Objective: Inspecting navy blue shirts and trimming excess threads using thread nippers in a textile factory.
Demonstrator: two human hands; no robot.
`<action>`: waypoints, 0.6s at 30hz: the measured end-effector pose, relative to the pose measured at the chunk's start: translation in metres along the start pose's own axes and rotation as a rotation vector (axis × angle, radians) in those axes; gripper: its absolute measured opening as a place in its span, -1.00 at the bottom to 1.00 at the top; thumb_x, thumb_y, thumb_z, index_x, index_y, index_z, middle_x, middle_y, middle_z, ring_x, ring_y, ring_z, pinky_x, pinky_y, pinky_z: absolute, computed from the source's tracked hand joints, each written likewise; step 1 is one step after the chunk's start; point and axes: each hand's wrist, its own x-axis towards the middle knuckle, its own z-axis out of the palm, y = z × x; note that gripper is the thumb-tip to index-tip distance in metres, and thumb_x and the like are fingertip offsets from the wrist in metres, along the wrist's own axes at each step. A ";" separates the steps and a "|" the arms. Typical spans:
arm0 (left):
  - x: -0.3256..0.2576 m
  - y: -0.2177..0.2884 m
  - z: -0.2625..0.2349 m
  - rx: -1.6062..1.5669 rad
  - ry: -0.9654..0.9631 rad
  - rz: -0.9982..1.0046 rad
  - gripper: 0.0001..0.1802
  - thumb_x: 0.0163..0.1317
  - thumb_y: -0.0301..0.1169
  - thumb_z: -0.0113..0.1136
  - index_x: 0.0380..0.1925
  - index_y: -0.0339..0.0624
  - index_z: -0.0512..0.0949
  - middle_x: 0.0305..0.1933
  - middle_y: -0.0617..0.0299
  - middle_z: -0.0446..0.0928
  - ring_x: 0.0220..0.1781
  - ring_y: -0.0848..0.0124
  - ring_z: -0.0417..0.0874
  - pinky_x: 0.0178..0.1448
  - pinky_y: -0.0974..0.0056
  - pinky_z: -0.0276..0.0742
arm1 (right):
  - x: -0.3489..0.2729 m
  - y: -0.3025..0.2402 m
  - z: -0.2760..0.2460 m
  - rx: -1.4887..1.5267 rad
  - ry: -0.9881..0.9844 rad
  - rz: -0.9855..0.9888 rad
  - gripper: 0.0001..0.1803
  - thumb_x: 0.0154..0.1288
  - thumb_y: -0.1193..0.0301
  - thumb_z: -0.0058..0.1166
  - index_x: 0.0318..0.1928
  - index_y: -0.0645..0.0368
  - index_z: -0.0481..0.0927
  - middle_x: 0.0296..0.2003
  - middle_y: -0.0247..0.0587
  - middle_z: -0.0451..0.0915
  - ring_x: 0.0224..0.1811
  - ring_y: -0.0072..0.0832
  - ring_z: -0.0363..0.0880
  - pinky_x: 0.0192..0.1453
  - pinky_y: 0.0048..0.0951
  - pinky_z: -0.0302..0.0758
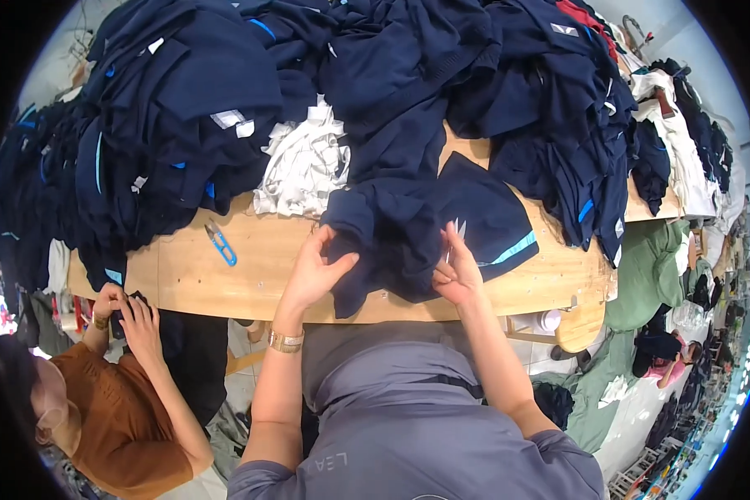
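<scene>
A navy garment [383, 237] lies bunched at the table's front edge, and part of it hangs slightly over. My left hand [319, 271] grips its left side, thumb apart and fingertips tucked against the fabric. At the garment's right side, my right hand [458, 271] is closed around small thread snips [460, 230] whose pointed metal blades stick up past the fingers. Whether those fingers also pinch the cloth, I cannot tell. Beneath and right of the snips spreads a flat navy piece [479, 208] with a light-blue strip along its edge.
Blue-handled thread snips [221, 244] lie on the wooden table [183, 279]. Beyond them rises a heap of white fabric labels [304, 162]. Large piles of navy garments [192, 92] cover the back. A person in brown [133, 408] works close at my left; another person [671, 354] is far right.
</scene>
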 end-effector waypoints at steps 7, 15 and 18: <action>-0.019 0.006 0.015 -0.925 -0.046 -0.324 -0.46 0.27 -0.06 -0.01 0.07 -0.24 0.30 -0.05 0.23 0.44 -0.07 0.50 0.48 0.00 0.41 0.44 | -0.002 0.016 -0.004 -0.049 -0.055 0.103 -0.67 0.29 0.08 -0.08 -0.28 0.07 0.54 -0.62 -0.47 0.49 -0.89 -0.76 0.00 -0.82 -0.75 -0.10; -0.019 -0.006 0.029 -0.443 -0.273 -0.072 -0.46 0.26 -0.24 0.06 0.16 -0.29 0.23 0.10 0.23 0.39 0.08 0.49 0.42 0.13 0.36 0.39 | -0.012 0.023 0.029 -0.423 -0.054 -0.061 -0.81 0.23 0.25 0.09 -0.41 0.06 0.48 -0.71 -0.52 0.34 -0.85 -0.76 0.03 -0.76 -0.67 -0.07; -0.022 0.006 0.035 -0.319 -0.213 -0.053 -0.57 0.15 -0.41 0.20 0.00 -0.33 0.37 -0.07 0.27 0.49 -0.10 0.55 0.47 -0.01 0.40 0.43 | -0.010 0.025 0.047 -0.756 0.171 -0.248 -0.72 0.06 0.32 0.27 -0.54 0.03 0.38 -0.70 -0.60 0.27 -0.77 -0.83 0.07 -0.70 -0.69 -0.06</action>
